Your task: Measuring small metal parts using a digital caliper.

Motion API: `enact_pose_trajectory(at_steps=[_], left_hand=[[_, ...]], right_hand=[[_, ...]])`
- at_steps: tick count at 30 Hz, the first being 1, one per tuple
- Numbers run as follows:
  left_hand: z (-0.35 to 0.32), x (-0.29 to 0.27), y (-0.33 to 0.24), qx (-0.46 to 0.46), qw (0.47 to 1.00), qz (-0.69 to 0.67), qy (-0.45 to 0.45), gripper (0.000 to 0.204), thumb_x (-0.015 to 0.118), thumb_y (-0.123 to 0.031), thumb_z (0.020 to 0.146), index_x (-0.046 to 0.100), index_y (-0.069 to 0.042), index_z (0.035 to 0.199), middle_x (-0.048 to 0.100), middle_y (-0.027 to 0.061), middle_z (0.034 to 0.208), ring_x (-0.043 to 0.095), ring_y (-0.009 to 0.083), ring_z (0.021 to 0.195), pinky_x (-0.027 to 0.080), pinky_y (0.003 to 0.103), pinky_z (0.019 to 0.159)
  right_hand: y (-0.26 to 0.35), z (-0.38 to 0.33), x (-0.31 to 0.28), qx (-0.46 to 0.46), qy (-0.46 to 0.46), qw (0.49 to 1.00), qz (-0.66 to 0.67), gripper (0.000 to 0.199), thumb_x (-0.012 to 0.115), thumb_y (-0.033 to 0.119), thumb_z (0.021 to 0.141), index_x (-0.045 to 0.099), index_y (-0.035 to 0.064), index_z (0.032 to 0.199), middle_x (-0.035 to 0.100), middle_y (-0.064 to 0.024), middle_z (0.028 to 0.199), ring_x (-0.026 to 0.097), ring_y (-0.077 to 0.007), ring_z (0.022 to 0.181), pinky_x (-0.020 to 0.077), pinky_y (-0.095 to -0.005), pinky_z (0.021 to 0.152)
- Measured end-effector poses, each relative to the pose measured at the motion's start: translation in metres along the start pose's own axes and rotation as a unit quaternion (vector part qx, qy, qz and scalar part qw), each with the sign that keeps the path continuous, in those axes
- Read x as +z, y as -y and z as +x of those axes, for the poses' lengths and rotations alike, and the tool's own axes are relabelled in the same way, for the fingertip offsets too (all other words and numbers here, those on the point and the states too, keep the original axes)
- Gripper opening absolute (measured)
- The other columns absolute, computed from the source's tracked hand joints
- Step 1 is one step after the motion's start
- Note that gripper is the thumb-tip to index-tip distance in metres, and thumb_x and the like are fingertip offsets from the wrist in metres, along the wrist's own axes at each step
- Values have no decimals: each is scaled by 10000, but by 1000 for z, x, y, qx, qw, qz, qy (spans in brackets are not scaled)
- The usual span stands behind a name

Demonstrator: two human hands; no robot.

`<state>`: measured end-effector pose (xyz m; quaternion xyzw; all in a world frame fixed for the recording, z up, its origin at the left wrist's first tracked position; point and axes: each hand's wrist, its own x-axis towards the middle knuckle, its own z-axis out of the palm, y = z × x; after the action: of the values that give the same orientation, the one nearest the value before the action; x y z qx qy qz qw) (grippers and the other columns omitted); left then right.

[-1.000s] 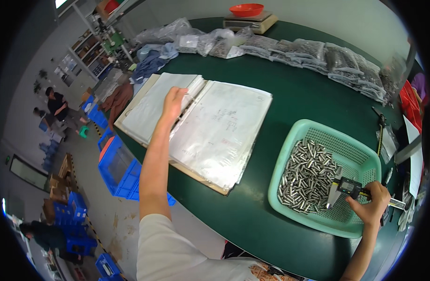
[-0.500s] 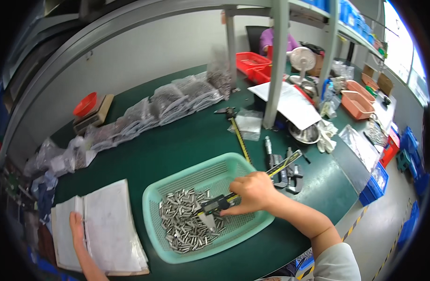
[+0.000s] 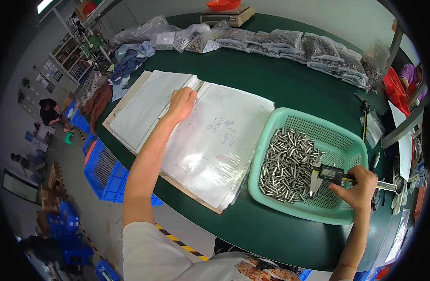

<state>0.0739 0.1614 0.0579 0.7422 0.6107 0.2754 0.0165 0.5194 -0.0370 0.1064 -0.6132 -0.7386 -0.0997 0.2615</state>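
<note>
My right hand (image 3: 360,188) is closed round a digital caliper (image 3: 332,173), its jaws lying over the near middle of a mint-green basket (image 3: 258,174). Small shiny metal pins (image 3: 290,164) are heaped in the basket's left part. Whether a pin sits between the jaws I cannot make out. To the left of the basket lies an open binder (image 3: 210,140) whose plastic-sleeved page carries a hand-drawn sketch. My left hand (image 3: 182,104) rests at the binder's middle, its fingers curled against the ring spine.
Clear bags of metal parts (image 3: 283,43) line the table's back edge, with a scale (image 3: 227,16) behind them under a red dish. A second caliper (image 3: 365,110) lies right of the basket. Folded clothes (image 3: 130,63) sit at the left edge; blue crates (image 3: 104,171) stand below on the floor.
The view has swung left, bringing the binder to the middle and the basket to the right. My left hand has moved up along the binder's spine. The right hand still holds the caliper over the basket.
</note>
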Motion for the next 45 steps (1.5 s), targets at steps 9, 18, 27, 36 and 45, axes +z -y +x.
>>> enact_pose_trajectory(at_steps=[9, 18, 27, 36, 45], left_hand=[[3, 4, -24, 2, 999, -33, 26, 250, 420, -229, 867, 514, -16, 776, 551, 168, 858, 446, 308, 833, 312, 394, 785], [38, 23, -23, -52, 973, -218, -49, 301, 466, -232, 849, 520, 12, 680, 561, 179, 719, 509, 349, 737, 354, 437, 673], [25, 11, -78, -74, 983, -70, -152, 224, 431, -267, 872, 524, -65, 853, 608, 92, 754, 572, 266, 732, 419, 369, 652], [-63, 16, -255, -70, 647, -714, 260, 125, 513, -167, 853, 510, -47, 885, 527, 20, 745, 499, 91, 684, 435, 237, 641], [-73, 22, -252, -150, 589, -736, 299, 181, 519, -60, 796, 518, -11, 970, 553, 49, 818, 511, 126, 737, 435, 268, 716]], right_hand=[[-7, -5, -4, 60, 33, 998, -13, 497, 782, 382, 353, 503, 25, 557, 457, -64, 484, 454, -204, 410, 354, -296, 413], [-5, -4, -7, 64, 49, 996, -25, 458, 778, 350, 370, 537, 17, 572, 495, -86, 499, 496, -227, 435, 385, -300, 438], [0, -3, -8, 58, 41, 996, -47, 455, 789, 343, 396, 540, 21, 599, 517, -88, 530, 515, -234, 468, 408, -303, 473], [15, 15, -27, 44, -111, 990, 80, 342, 739, 116, 581, 548, -4, 837, 510, -76, 671, 488, -161, 534, 386, -248, 486], [2, 11, -7, -13, -187, 980, -63, 351, 728, 370, 583, 569, 97, 738, 502, -27, 612, 501, -199, 477, 377, -300, 428]])
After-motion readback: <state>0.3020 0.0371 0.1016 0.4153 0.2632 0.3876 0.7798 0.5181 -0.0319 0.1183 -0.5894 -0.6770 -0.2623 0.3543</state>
